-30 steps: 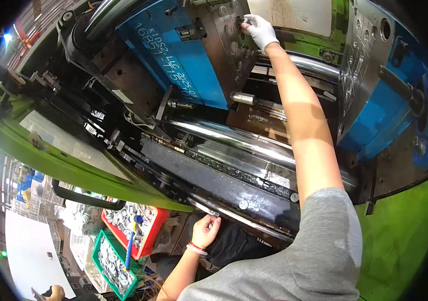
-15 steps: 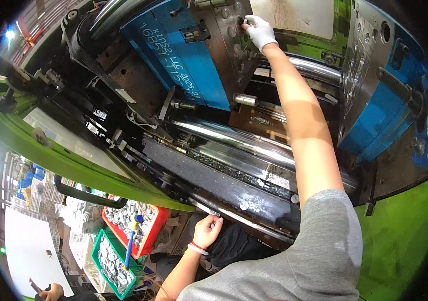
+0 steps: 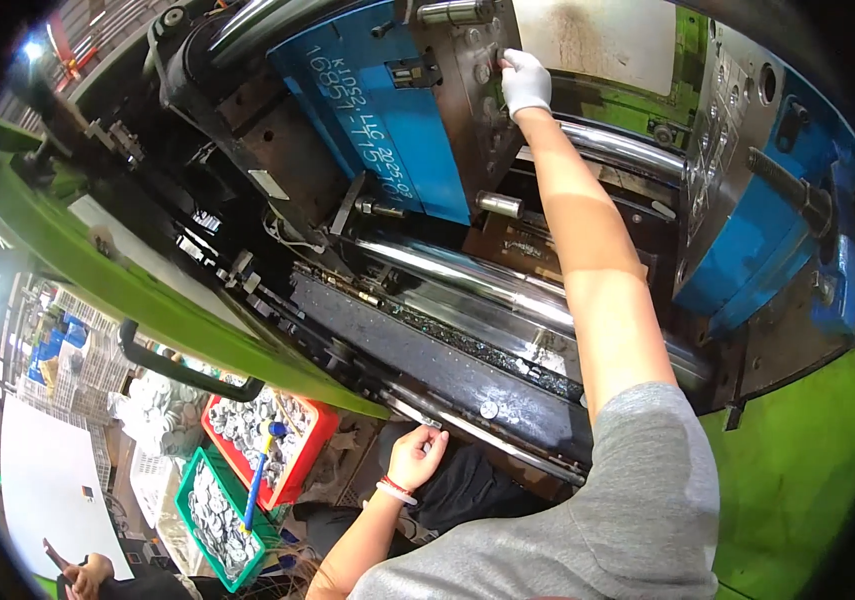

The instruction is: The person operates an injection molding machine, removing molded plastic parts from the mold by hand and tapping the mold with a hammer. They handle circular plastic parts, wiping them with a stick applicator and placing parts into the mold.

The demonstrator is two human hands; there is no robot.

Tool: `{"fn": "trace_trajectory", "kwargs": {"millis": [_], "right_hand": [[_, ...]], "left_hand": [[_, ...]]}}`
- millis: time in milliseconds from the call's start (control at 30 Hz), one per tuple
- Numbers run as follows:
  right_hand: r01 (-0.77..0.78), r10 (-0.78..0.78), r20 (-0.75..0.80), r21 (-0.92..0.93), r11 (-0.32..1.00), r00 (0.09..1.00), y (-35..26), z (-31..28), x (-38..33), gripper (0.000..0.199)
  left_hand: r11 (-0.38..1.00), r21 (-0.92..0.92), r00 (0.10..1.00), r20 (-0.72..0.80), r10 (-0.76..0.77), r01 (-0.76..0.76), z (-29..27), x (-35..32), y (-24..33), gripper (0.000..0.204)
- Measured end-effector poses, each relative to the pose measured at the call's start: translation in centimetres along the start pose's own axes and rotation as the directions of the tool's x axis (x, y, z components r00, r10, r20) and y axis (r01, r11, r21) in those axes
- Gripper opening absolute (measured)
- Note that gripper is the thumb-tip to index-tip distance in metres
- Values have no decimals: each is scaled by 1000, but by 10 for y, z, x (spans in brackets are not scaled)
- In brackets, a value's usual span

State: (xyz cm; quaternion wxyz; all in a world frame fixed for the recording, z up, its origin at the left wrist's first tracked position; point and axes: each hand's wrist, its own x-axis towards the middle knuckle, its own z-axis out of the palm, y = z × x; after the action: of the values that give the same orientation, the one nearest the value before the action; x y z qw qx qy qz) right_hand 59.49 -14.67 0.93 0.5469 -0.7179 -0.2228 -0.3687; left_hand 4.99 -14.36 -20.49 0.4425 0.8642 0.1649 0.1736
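Note:
My right hand [image 3: 526,84], in a white glove, reaches up to the face of the left mould half [image 3: 482,130], a steel block with a blue side. Its fingertips are drawn together at the metal; what they pinch, if anything, is hidden. Round studs dot that face, and a steel guide pin [image 3: 499,205] sticks out from its lower corner. My bare left hand [image 3: 417,457], with bracelets at the wrist, is curled beside the machine's front rail [image 3: 487,444]. Its fingers are closed, and I cannot make out anything in them.
Opposite stands the right mould half [image 3: 717,150]. Shiny tie bars [image 3: 467,275] run between the halves. A green door [image 3: 147,300] with a black handle [image 3: 187,375] is at left. Below it, red [image 3: 317,455] and green [image 3: 183,495] crates hold grey parts; a blue-handled hammer [image 3: 260,475] lies across. Another person's hand [image 3: 89,575] shows lower left.
My right hand has shifted slightly down the mould face, its fingers now nearer the metal. The view has tilted a little. My left hand stays by the rail.

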Motion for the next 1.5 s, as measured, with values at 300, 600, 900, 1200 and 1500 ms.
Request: {"fn": "trace_trajectory", "kwargs": {"millis": [300,600,900,1200,1500], "right_hand": [[141,-142,6,32,989,990,-89,-86,-65,29],[319,-750,594,679,661,291,-258,-178,-247,28],[34,-623,709,651,758,331,-257,-170,-253,17],[-358,-607,781,615,703,148,-269,-155,-267,33],[-513,-488,862,483,710,136,-248,-179,-296,35]], "left_hand": [[756,-466,884,156,-442,460,-12,-1,17,23],[56,-997,997,45,-70,49,-94,40,138,68],[301,-953,983,-74,-166,-21,-84,25,131,62],[-64,-998,979,1,-206,-12,-101,15,114,32],[-179,-983,986,78,-145,51,-61,-2,107,21]]}}
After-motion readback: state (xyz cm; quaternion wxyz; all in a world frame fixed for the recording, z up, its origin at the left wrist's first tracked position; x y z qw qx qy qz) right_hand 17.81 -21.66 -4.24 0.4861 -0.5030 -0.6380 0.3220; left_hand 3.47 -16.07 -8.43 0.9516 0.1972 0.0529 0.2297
